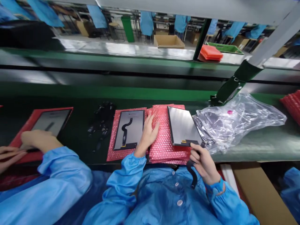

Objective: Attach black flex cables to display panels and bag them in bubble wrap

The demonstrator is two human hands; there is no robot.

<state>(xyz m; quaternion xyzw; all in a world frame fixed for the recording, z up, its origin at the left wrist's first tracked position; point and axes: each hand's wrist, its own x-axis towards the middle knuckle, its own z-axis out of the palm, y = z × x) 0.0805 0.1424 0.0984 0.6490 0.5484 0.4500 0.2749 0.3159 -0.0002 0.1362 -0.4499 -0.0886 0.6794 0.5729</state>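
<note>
My right hand pinches the lower edge of a grey display panel, which is tilted above a stack of red bubble-wrap bags. A black flex cable hangs from that panel below my fingers. With its fingers stretched out, my left hand lies at the left side of the stack. Just left of it, another display panel rests on a bubble-wrap bag, its curved black flex cable lying across its back.
A clear plastic bag lies to the right, near a green-wrapped post. Left of me sits a pile of black parts. A co-worker's hands handle another panel at the far left. Red bags lie far right.
</note>
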